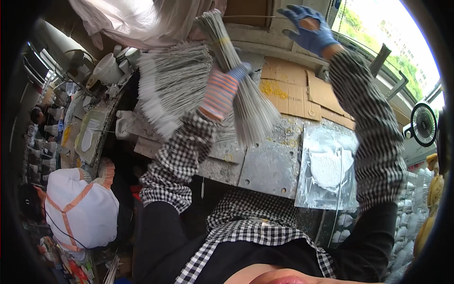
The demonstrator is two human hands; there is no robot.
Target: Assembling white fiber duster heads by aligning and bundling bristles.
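Note:
My left hand (222, 92), in a striped knit glove with blue fingertips, grips a thick bundle of thin grey rods (236, 71) around its middle; the bundle stands tilted, banded with yellow near its top. My right hand (309, 31), in a blue glove, is raised high at the upper right with fingers spread and nothing in it. Both forearms wear black-and-white checked sleeves. A large fan of similar grey rods (172, 85) lies on the workbench (269, 170) just left of the held bundle.
A clear plastic bag with white pieces (328, 168) lies on the bench at right. Cardboard sheets (302, 97) cover the back. White moulded items (106, 68) crowd the left. A person in a white cap (80, 208) is at lower left. A fan (423, 123) stands far right.

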